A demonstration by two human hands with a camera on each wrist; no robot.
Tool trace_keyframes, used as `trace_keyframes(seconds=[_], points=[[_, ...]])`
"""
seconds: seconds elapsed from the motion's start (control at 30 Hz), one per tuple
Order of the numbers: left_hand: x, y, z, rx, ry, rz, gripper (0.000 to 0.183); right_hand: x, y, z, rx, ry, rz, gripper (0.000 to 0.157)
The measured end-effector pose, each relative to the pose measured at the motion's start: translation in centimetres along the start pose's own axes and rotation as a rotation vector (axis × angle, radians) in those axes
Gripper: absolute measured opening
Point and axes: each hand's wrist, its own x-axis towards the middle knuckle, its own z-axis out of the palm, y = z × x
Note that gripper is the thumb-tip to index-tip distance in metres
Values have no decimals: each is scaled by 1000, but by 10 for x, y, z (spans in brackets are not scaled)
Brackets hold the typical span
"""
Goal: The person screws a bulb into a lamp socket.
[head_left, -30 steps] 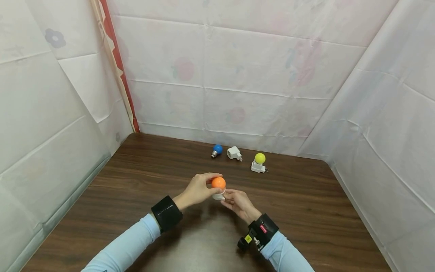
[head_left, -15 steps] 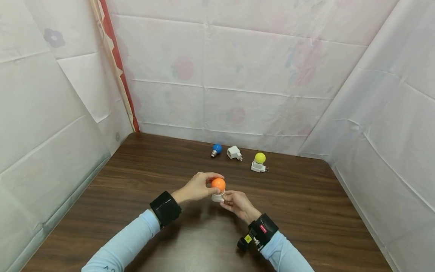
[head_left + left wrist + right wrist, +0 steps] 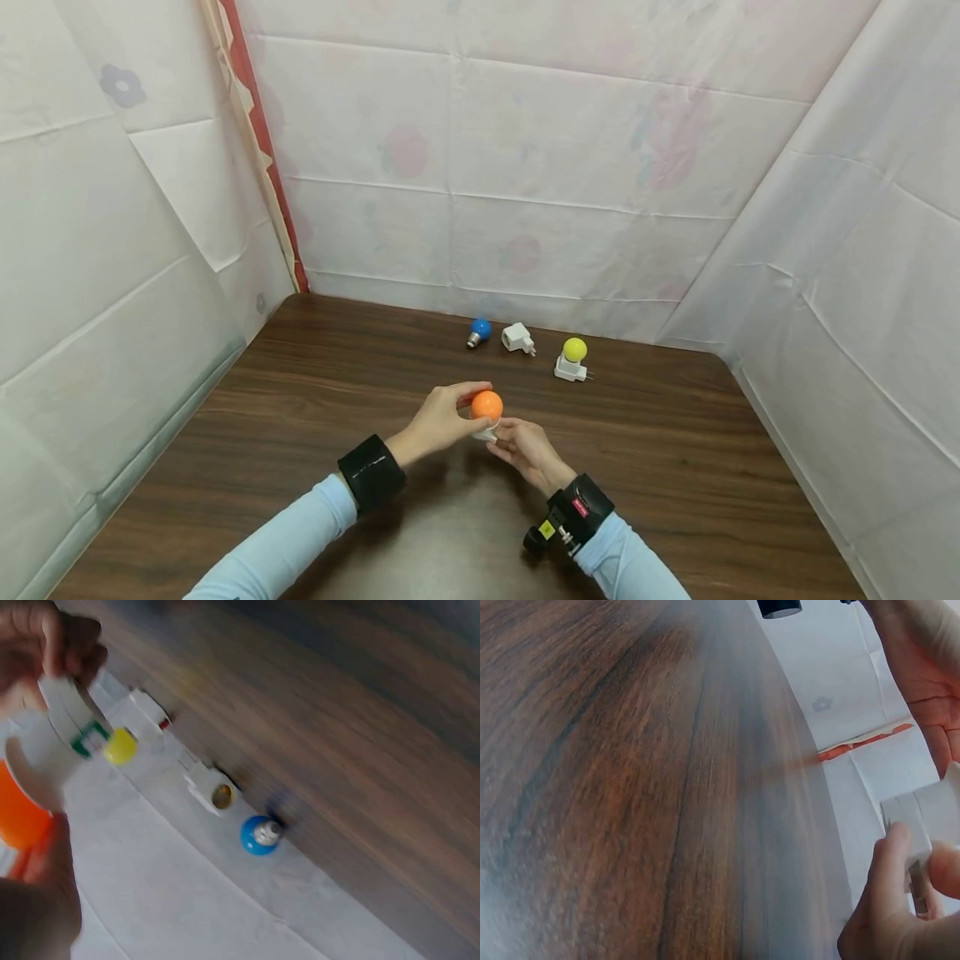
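Note:
An orange light bulb [image 3: 487, 405] stands upright in a white plug-in lamp socket [image 3: 64, 735], held over the table. My left hand [image 3: 441, 423] grips the bulb between thumb and fingers, from the left. From the right, my right hand [image 3: 529, 450] pinches the socket's lower part. In the right wrist view, the fingers [image 3: 891, 862] lie on the socket's white body, and the orange bulb is out of sight. The left wrist view shows the bulb's base hidden inside the socket rim, with a green label on the socket's side.
Along the far edge of the dark wood table [image 3: 337, 350] lie a blue bulb [image 3: 481, 330], a white plug socket [image 3: 517, 337] with its opening bare, and a yellow bulb [image 3: 574, 350] fitted in another white socket. White sheets [image 3: 480, 150] surround the table's back and sides.
My left hand and the orange bulb dip slightly, then rise and shift a little to the right. The right hand stays almost in place on the socket. The things at the back are unmoved.

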Motion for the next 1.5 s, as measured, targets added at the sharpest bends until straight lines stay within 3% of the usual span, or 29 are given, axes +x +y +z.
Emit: trace_keyframes(seconds=[0.17,0.37,0.57,0.77,1.17,1.5], points=[[-4,5,6,109,122,10,52,0,1,1,17,17,-24,37],[-6,6,7,153,160,33,49,-1,2,1,11,12,-20,38],[-7,8,5,162,124,6,46,-2,2,1,-13,26,12,38],[-6,7,4,153,65,-21,44,-2,2,0,-40,15,20,25],[-2,-3,-5,5,-94,-23,40,-1,4,-3,-70,-10,35,31],[-1,-9,-7,-21,-137,-14,40,0,6,-3,-93,-6,31,18]])
